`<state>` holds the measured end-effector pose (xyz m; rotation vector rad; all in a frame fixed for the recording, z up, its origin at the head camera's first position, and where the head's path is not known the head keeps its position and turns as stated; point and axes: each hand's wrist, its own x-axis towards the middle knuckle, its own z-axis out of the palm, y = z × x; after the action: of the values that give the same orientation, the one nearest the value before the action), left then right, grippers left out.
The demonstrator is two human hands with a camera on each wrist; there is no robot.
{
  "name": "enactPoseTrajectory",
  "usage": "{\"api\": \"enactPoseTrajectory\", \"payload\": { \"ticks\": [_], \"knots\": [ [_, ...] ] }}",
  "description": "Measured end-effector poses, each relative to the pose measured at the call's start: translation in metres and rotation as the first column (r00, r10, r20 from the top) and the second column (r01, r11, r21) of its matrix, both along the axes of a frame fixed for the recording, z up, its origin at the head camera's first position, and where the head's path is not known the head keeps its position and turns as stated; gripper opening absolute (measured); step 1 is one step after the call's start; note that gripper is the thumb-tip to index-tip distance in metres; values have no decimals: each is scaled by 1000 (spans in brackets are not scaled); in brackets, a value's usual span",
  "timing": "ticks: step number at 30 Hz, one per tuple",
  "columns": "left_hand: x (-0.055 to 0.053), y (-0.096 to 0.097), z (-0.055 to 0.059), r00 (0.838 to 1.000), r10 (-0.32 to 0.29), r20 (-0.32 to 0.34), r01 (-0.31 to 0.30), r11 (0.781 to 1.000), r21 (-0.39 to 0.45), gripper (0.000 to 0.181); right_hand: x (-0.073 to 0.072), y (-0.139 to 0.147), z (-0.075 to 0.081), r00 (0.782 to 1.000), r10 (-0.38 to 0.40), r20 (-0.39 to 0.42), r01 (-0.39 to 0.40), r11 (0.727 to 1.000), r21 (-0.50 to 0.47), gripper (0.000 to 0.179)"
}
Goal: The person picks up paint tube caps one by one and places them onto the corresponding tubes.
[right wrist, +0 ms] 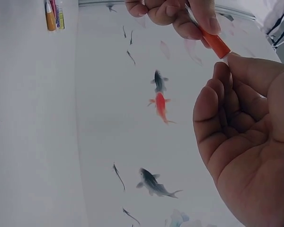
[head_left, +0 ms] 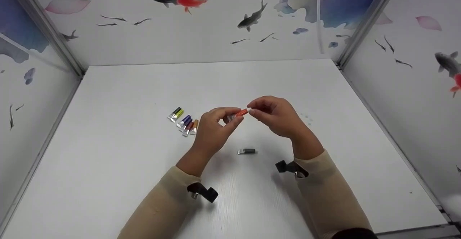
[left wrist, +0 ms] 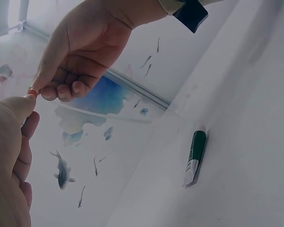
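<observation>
Between my hands, held above the table, is a small orange paint tube (head_left: pixel 242 112) with a white cap (head_left: pixel 249 109). My left hand (head_left: pixel 217 128) pinches the tube's body between thumb and fingers. At the capped end, my right hand (head_left: pixel 279 118) pinches the white cap with thumb and forefinger. In the right wrist view the orange tube (right wrist: pixel 216 45) slants down from the left fingers to the right thumb. A dark green paint tube (head_left: pixel 247 151) lies on the table below the hands; the left wrist view also shows this green tube (left wrist: pixel 195 158), lying flat.
Left of my left hand lie several more paint tubes: a black one with a yellow-green tube (head_left: pixel 178 114), then a group with a purple tube (head_left: pixel 185 120). White panels printed with fish (head_left: pixel 251 17) enclose the white table (head_left: pixel 119 152) at the back and sides.
</observation>
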<state>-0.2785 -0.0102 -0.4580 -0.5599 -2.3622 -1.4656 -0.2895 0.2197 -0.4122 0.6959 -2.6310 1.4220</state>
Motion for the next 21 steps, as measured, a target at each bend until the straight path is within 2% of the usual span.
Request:
{"api": "enactPoseTrajectory", "payload": {
  "ticks": [21],
  "knots": [
    [-1, 0, -2, 1000, 5, -17, -5, 1000, -2, 25, 0, -2, 0, 1000, -4, 18, 3, 998, 56, 11]
  ]
}}
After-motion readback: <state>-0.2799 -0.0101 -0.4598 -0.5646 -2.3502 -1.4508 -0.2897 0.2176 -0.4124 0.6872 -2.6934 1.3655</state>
